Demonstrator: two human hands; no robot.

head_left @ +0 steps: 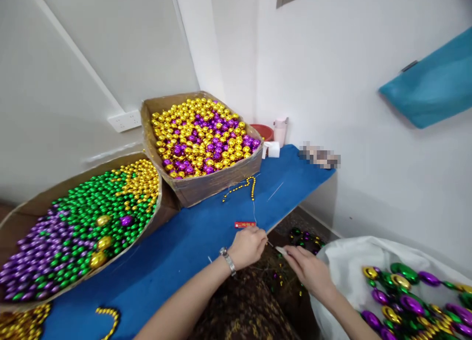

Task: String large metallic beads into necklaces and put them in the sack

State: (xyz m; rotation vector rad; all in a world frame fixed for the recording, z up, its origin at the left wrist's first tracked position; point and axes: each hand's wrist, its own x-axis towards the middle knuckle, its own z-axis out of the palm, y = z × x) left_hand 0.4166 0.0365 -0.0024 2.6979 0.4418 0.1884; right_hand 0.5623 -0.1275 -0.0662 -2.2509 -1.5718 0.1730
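My left hand, with a silver watch on its wrist, is closed in a pinch on a thin pale thread at the front edge of the blue-covered table. From that hand the thread runs back to a string of small gold beads on the cloth. To the right, my right hand is closed on a small flat whitish object, too small to name. A short stretch of thread shows between the two hands. Just beyond my left fingers lies a small red packet.
A cardboard box of gold and purple beads stands behind, and another box of green, purple and gold beads is at left. A white sack with large-bead necklaces is at right. A pink cup stands near the wall.
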